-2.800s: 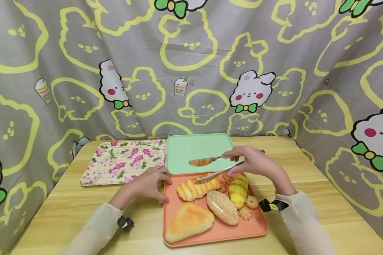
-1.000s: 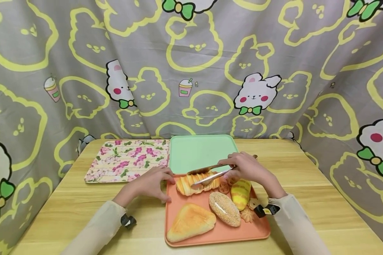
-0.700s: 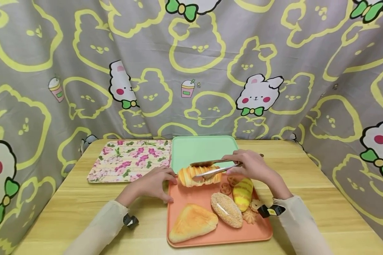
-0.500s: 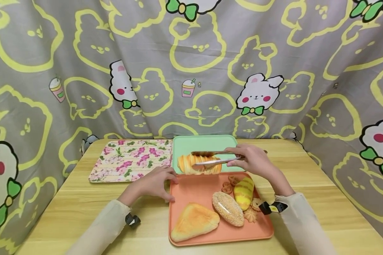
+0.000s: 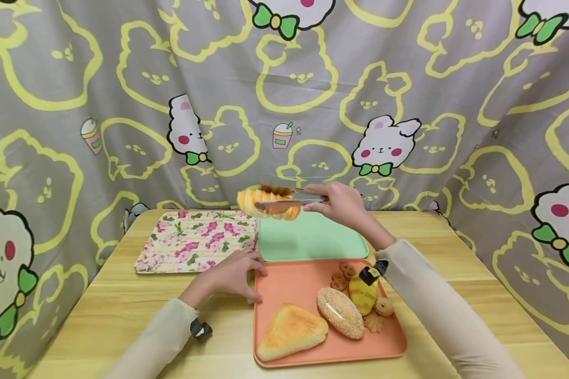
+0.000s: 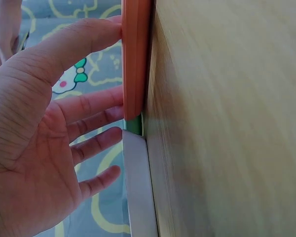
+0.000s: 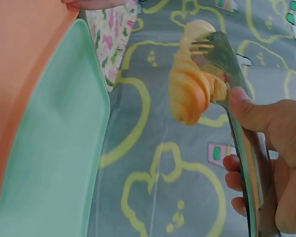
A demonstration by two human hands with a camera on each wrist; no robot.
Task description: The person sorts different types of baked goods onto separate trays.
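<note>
My right hand (image 5: 341,205) grips metal tongs (image 5: 308,200). Between their ends is a ridged golden bread roll (image 5: 248,202), held in the air above the green tray (image 5: 332,237); in the right wrist view the tongs' slotted end lies across the roll (image 7: 185,96). At the left rim of the orange tray (image 5: 289,279), my left hand (image 5: 232,273) rests with spread fingers, thumb and fingertips right at the edge. On that tray lie a triangular bread (image 5: 291,331), a seeded oval bun (image 5: 340,313), and a yellow striped bread (image 5: 362,295) partly hidden by the right wrist strap.
Several small cookies (image 5: 373,321) lie at the orange tray's right side. A floral tray (image 5: 194,242) stands at the back left, beside the green one. All the trays are on a wooden table (image 5: 99,316), with a patterned curtain (image 5: 237,63) behind it.
The tongs have closed on the ridged roll and lifted it from the orange tray, up and back over the green tray, then leftward. The left hand stays at the orange tray's edge.
</note>
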